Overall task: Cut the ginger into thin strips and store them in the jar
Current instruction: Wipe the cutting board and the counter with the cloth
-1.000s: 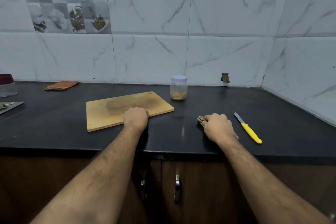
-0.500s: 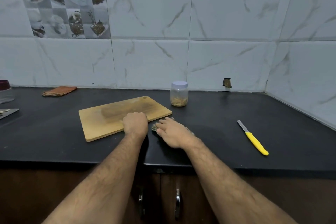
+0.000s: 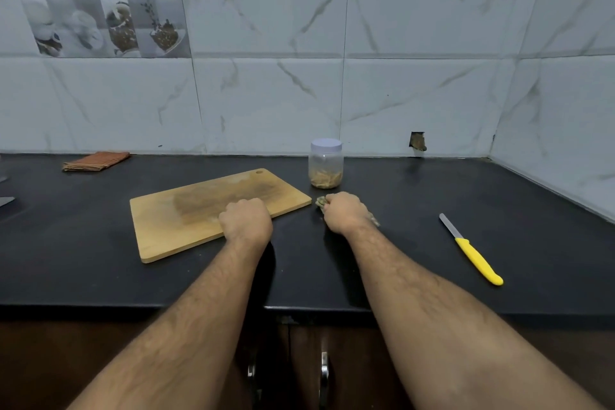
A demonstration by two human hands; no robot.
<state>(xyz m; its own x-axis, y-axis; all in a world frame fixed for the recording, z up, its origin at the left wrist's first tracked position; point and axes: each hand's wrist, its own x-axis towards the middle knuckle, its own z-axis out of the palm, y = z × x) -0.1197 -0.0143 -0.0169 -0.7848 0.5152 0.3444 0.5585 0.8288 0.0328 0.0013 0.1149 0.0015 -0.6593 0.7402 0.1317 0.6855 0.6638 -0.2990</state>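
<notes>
The left hand (image 3: pixel 246 220) rests fisted on the near edge of the wooden cutting board (image 3: pixel 186 220), fingers curled over its rim. At its 3 o'clock, the right hand (image 3: pixel 342 211) is curled tight around a small greenish cloth (image 3: pixel 320 201) pressed on the black counter (image 3: pixel 399 260). The lidded jar (image 3: pixel 326 164) holding ginger strips (image 3: pixel 325 179) stands at the right hand's 12 o'clock, just behind it. The yellow-handled knife (image 3: pixel 472 251) lies well apart at 4 o'clock, and a folded orange cloth (image 3: pixel 95 161) lies far off at 10 o'clock
</notes>
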